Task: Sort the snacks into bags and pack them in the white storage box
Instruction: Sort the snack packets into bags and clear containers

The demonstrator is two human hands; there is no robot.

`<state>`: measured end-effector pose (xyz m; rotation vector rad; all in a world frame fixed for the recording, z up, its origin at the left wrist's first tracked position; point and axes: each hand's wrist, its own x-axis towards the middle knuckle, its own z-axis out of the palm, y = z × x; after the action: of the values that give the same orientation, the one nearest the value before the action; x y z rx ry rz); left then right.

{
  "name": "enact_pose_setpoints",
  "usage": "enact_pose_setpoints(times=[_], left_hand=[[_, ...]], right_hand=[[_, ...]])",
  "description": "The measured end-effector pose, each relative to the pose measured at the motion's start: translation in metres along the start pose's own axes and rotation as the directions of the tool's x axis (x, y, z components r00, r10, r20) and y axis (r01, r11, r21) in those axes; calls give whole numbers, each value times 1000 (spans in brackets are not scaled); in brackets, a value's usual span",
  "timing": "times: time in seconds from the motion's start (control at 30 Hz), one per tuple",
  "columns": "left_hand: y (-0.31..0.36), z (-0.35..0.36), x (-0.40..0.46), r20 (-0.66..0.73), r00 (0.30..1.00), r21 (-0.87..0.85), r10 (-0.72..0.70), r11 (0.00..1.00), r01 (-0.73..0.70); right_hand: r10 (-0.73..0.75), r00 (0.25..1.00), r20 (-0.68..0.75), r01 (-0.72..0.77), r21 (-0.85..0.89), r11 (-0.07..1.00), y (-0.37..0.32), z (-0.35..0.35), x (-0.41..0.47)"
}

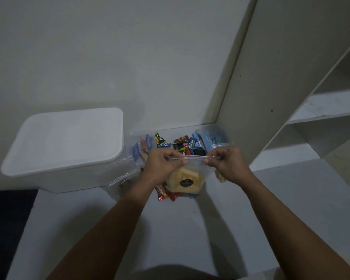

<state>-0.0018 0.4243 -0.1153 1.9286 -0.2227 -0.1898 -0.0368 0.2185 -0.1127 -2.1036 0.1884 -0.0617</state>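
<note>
Both hands hold a clear zip bag (192, 168) by its top strip, above the white surface. My left hand (162, 164) pinches the strip's left end and my right hand (224, 164) pinches its right end. Inside the bag sit yellow snack packs (187, 179) with a dark round label. Loose wrapped snacks (180, 145) in black, green, red and blue lie behind the bag near the wall. Red wrappers (166, 195) lie under the bag. The white storage box (67, 146) stands to the left with its lid on.
A clear bag with blue packs (210, 138) rests at the back right. Other clear bags (127, 174) lie beside the box, one holding blue and brown packs (141, 150). A tall cabinet panel (271, 77) and open shelves (321, 110) rise on the right. The white surface's (89, 229) left edge drops to a dark floor.
</note>
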Motion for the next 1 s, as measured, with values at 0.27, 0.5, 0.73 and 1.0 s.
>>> enact_pose_setpoints(times=[0.27, 0.5, 0.73, 1.0], left_hand=[[-1, -7, 4, -70, 998, 10, 0, 1000, 1], [-2, -12, 6, -118, 992, -95, -44, 995, 33], [-5, -19, 8, -61, 998, -67, -9, 998, 5], [-1, -16, 7, -70, 998, -64, -4, 998, -1]], right_hand=[[10, 1000, 1, -10, 0, 1000, -3, -7, -1], [-5, 998, -61, 7, 27, 1000, -3, -12, -1], [12, 997, -74, -10, 35, 999, -1, -14, -1], [-6, 997, 73, 8, -30, 1000, -12, -6, 0]])
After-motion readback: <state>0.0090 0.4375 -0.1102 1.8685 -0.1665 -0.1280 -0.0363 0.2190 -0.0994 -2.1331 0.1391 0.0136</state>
